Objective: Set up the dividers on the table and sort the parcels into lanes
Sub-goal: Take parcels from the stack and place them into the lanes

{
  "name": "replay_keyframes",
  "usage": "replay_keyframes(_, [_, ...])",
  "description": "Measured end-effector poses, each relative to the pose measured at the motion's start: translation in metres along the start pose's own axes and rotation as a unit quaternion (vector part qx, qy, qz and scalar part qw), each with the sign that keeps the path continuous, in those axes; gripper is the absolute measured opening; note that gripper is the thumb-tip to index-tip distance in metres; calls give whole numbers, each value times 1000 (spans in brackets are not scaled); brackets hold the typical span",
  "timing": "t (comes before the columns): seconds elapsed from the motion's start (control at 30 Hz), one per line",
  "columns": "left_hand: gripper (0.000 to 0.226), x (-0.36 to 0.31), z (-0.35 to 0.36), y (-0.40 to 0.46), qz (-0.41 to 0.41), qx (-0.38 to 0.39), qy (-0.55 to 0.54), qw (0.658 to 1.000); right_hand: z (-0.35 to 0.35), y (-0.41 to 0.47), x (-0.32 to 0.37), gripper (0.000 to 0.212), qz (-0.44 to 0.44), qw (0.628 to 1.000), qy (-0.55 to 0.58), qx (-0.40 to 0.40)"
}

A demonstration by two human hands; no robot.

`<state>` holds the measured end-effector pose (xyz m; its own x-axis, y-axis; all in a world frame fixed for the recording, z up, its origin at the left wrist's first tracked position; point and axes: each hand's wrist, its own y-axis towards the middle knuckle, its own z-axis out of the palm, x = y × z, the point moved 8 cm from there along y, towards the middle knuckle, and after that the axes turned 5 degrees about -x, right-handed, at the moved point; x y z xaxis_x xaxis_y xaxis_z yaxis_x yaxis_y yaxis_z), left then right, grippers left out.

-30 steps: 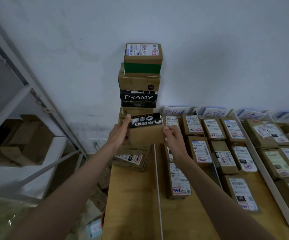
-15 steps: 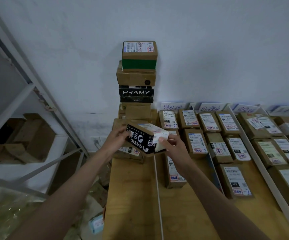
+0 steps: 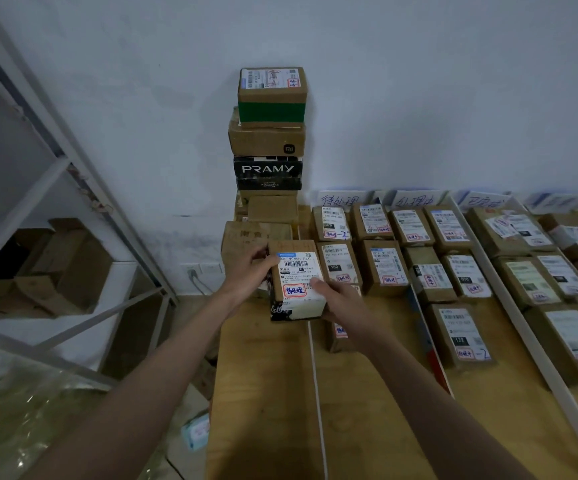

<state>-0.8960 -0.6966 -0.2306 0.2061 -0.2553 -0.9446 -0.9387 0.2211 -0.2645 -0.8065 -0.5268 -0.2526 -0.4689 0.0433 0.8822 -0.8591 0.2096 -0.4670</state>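
Both hands hold a small parcel [image 3: 296, 278] above the wooden table [image 3: 263, 393], its white shipping label with a red stamp facing up. My left hand [image 3: 247, 271] grips its far left edge and my right hand [image 3: 338, 299] grips its near right corner. A thin white divider [image 3: 317, 393] runs down the table just below the parcel. To its right lie rows of labelled parcels [image 3: 384, 265] in lanes, split by a dark divider [image 3: 429, 344] and a wide white divider [image 3: 530, 341]. Paper lane signs [image 3: 341, 199] stand against the wall.
A tall stack of boxes [image 3: 270, 133] rises at the table's back left corner against the wall. A metal shelf rack [image 3: 73, 188] with cardboard boxes stands on the left. Small items lie on the floor beside the table's left edge.
The parcel came off the pile near the stack, moved toward me and turned over, so its white label now faces up instead of its black printed side.
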Motion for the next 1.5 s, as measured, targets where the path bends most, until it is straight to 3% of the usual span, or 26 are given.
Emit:
replay_keyframes(0.17, [35, 6, 18, -20, -6, 7, 56, 998, -11, -21, -8, 26, 7, 999, -26, -17])
replay_keyframes(0.33, [45, 23, 32, -41, 16, -38, 189, 981, -35, -43, -28, 20, 12, 997, -36, -71])
replay_keyframes(0.5, [46, 52, 54, -57, 75, -18, 353, 932, -65, -56, -54, 28, 27, 993, -62, -102])
replay_keyframes(0.63, [39, 48, 76, -69, 165, -12, 410, 897, -91, -69, -59, 21, 20, 990, -70, -120])
replay_keyframes(0.83, [38, 45, 114, -73, 197, -23, 457, 867, -131, -79, -72, 19, 14, 986, -70, -154])
replay_keyframes(1.17, [37, 54, 184, -71, 163, -25, 488, 857, -214, -62, -105, 16, 38, 981, -85, -169])
replay_keyframes(1.5, [46, 63, 223, -55, 87, -52, 524, 846, -248, -2, -133, 30, 53, 975, -166, -135])
